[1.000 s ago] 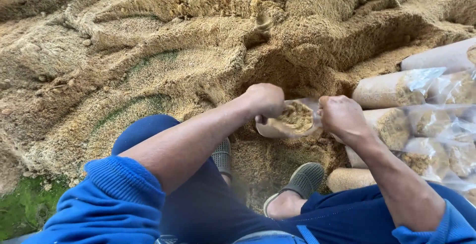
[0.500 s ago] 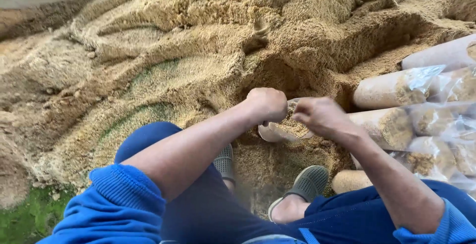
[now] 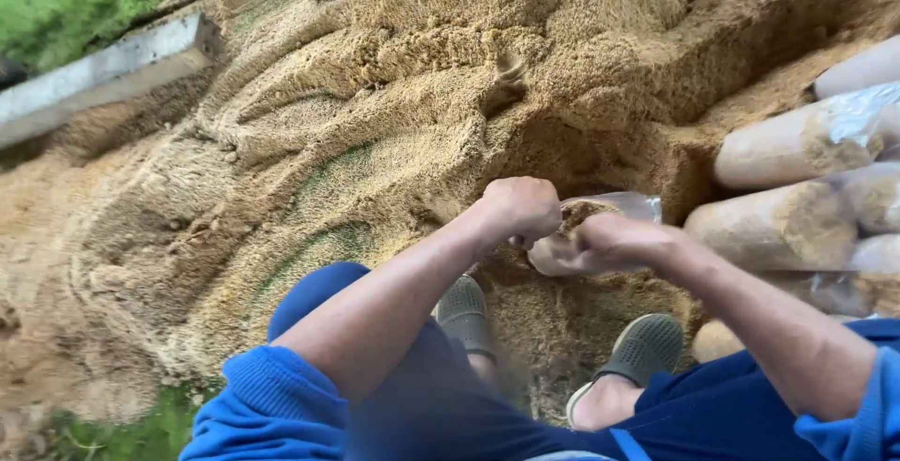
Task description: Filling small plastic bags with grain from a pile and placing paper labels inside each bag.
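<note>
Both fists now meet over the bag mouth | left hand (image 3: 521, 208) and right hand (image 3: 614, 241) each grip clear filled bag (image 3: 600, 229), closed | bag's long axis runs toward 2 o'clock into sawdust heap (image 3: 394, 142).

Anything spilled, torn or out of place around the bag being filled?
Nothing stands out. Both hands, left hand and right hand, grip the clear bag against the sawdust pile. The filled bags lie stacked at right, and no tear shows on them.
</note>
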